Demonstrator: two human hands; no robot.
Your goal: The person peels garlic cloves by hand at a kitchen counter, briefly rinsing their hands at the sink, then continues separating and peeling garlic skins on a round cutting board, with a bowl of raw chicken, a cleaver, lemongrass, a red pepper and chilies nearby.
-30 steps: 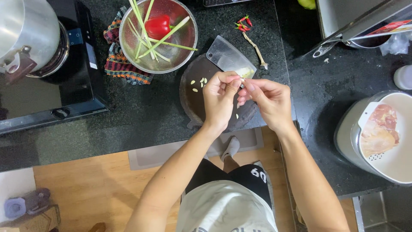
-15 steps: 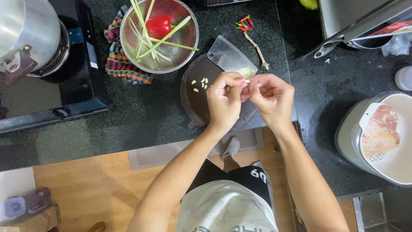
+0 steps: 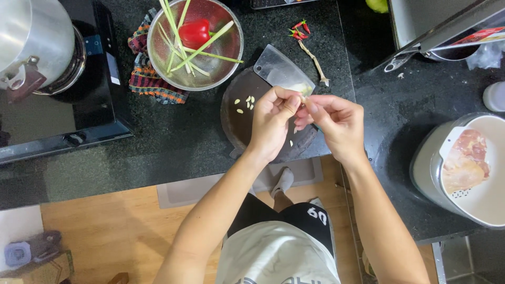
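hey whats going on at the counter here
A person stands at a dark stone counter, both hands raised over a round dark cutting board. The left hand and right hand meet at the fingertips, pinching something small and pale, likely a garlic clove being peeled. Several peeled cloves lie on the board beside a cleaver. A metal colander holds a red pepper and green stalks; small red chilies lie nearby, and raw chicken sits in a white bowl at the right.

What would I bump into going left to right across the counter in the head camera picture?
Pot → strainer of greens and red pepper → left hand → right hand → white bowl with raw chicken.
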